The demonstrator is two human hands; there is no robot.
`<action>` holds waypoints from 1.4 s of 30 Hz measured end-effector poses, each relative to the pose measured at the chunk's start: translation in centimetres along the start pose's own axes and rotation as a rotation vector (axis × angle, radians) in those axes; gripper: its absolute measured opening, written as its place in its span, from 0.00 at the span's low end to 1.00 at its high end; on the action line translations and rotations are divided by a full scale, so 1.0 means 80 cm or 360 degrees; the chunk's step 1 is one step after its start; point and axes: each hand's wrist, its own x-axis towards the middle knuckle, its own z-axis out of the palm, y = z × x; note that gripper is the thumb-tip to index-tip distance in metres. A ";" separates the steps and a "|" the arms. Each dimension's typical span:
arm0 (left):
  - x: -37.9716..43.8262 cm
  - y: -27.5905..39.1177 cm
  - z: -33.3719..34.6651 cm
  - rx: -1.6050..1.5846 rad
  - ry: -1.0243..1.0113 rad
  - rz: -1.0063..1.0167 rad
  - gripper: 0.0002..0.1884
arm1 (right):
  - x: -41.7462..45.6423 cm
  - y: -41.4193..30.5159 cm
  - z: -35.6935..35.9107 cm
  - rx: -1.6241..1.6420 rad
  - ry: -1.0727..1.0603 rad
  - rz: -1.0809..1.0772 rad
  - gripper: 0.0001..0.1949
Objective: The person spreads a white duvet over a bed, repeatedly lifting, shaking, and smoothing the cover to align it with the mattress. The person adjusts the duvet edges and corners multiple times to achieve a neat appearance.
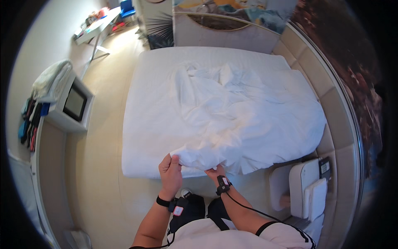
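My left hand point(170, 174) pinches a corner of a white duvet cover point(224, 124) between thumb and fingers, held a little above the bed's near edge. To its right, my right hand point(216, 172) grips the cover's near edge, its fingertips partly hidden by the cloth. The cover lies rumpled over the middle and right of the bed, with raised folds toward the far side. Under it, a white fitted sheet point(143, 124) shows smooth along the left side of the mattress. Each of my wrists wears a black strapped device.
A padded headboard point(340, 124) borders the bed at right, beside a white nightstand point(297, 190). At left, a white cabinet point(59, 115) carries folded bedding point(51, 81), with clothes point(32, 121) nearby. A desk point(99, 26) and blue chair point(127, 8) stand at far left.
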 end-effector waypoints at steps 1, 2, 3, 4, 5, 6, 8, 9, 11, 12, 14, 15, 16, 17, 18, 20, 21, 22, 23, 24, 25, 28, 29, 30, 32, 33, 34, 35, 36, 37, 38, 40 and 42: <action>0.001 0.008 0.008 0.0041 0.0044 0.0015 0.11 | 0.001 0.005 0.006 0.0110 0.0075 -0.0072 0.13; 0.005 0.004 -0.001 0.0198 0.0007 0.0051 0.11 | 0.001 0.011 0.009 0.0075 0.0178 -0.0248 0.13; 0.012 -0.001 -0.025 0.0364 -0.0013 0.0103 0.12 | -0.008 0.016 0.017 -0.0185 0.0171 -0.0519 0.12; 0.019 0.006 -0.032 0.0521 -0.0049 0.0148 0.14 | -0.019 0.013 0.022 -0.0423 0.0203 -0.0812 0.12; 0.032 0.016 -0.035 0.0734 0.0072 0.0198 0.18 | -0.048 -0.011 0.028 -0.0878 0.0126 -0.1226 0.09; 0.049 0.033 -0.042 0.0901 0.0124 0.0294 0.17 | -0.084 -0.042 0.032 -0.1336 0.0057 -0.1642 0.06; 0.083 0.094 -0.061 0.0772 0.0183 0.0444 0.17 | -0.179 -0.029 0.091 -0.1533 -0.0224 -0.1987 0.02; 0.085 0.127 -0.070 0.0840 0.0044 0.0654 0.15 | -0.249 0.009 0.146 -0.1260 -0.0430 -0.1926 0.01; 0.069 0.166 -0.044 0.0924 0.0031 0.0876 0.12 | -0.356 0.054 0.200 -0.1192 -0.0696 -0.2466 0.02; 0.057 0.180 -0.038 0.0880 -0.0001 0.0923 0.12 | -0.396 0.073 0.205 -0.1274 -0.0703 -0.2626 0.03; 0.030 0.184 -0.025 0.1002 0.0090 0.0856 0.12 | -0.440 0.092 0.187 -0.1318 -0.0653 -0.2874 0.03; 0.022 0.172 -0.043 0.1331 0.0114 0.0808 0.11 | -0.436 0.092 0.168 -0.1143 -0.0584 -0.2830 0.04; 0.016 0.142 -0.076 0.1399 -0.0039 0.0771 0.11 | -0.415 0.090 0.145 -0.0976 -0.0537 -0.2769 0.04; 0.012 0.111 -0.112 0.1471 -0.0187 0.0730 0.12 | -0.383 0.089 0.118 -0.0825 -0.0483 -0.2684 0.05; -0.014 0.093 -0.125 0.1603 -0.0187 0.0565 0.13 | -0.347 0.094 0.080 -0.0783 -0.0558 -0.2417 0.08; -0.077 0.050 -0.123 0.1424 -0.0154 0.0069 0.17 | -0.265 0.115 -0.044 -0.1043 -0.0263 -0.1531 0.12; -0.102 0.032 -0.134 0.1436 -0.0216 0.0057 0.17 | -0.245 0.147 -0.080 -0.1249 -0.0263 -0.1113 0.18; -0.118 0.010 -0.156 0.1296 -0.0264 -0.0151 0.17 | -0.223 0.189 -0.115 -0.1666 -0.0498 -0.1184 0.20; -0.144 0.008 -0.147 0.1314 -0.0304 -0.0247 0.16 | -0.202 0.222 -0.138 -0.2107 -0.0730 -0.1215 0.22; -0.156 0.005 -0.143 0.1379 -0.0428 -0.0365 0.13 | -0.213 0.244 -0.127 -0.2189 -0.0759 -0.1356 0.23; -0.165 0.004 -0.134 0.1413 -0.0549 -0.0372 0.11 | -0.228 0.264 -0.115 -0.2268 -0.0787 -0.1498 0.24; -0.154 0.004 -0.127 0.1361 -0.0829 -0.0328 0.09 | -0.257 0.270 -0.069 -0.2525 -0.0767 -0.1868 0.28; -0.142 0.008 -0.121 0.1319 -0.0933 -0.0349 0.09 | -0.264 0.267 -0.055 -0.2609 -0.0732 -0.1985 0.29; -0.131 0.010 -0.118 0.1274 -0.1029 -0.0376 0.08 | -0.271 0.267 -0.043 -0.2363 -0.0780 -0.1868 0.28; -0.111 0.012 -0.114 0.1014 -0.1081 -0.0570 0.11 | -0.282 0.280 -0.020 -0.1868 -0.0856 -0.1607 0.27; -0.103 0.011 -0.112 0.0862 -0.1115 -0.0676 0.13 | -0.290 0.287 -0.008 -0.1560 -0.0910 -0.1398 0.25; -0.095 0.009 -0.115 0.0813 -0.1169 -0.0727 0.15 | -0.296 0.293 0.003 -0.1258 -0.0955 -0.1179 0.23; -0.085 0.007 -0.120 0.0765 -0.1216 -0.0775 0.17 | -0.295 0.300 0.013 -0.0956 -0.0988 -0.0953 0.21; -0.081 0.001 -0.121 0.0692 -0.1281 -0.0840 0.20 | -0.288 0.302 0.015 -0.1011 -0.0768 -0.1060 0.20; -0.078 -0.004 -0.124 0.0545 -0.1304 -0.0904 0.20 | -0.273 0.301 0.013 -0.1068 -0.0544 -0.1158 0.19; -0.078 -0.008 -0.129 0.0397 -0.1323 -0.0966 0.21 | -0.258 0.300 0.010 -0.1121 -0.0319 -0.1253 0.18; -0.076 -0.013 -0.139 0.0314 -0.1238 -0.1220 0.21 | -0.233 0.294 -0.013 -0.1011 -0.0165 -0.1437 0.18; -0.066 -0.002 -0.159 0.0456 -0.1016 -0.1590 0.23 | -0.221 0.307 -0.010 -0.0868 0.0043 -0.1683 0.13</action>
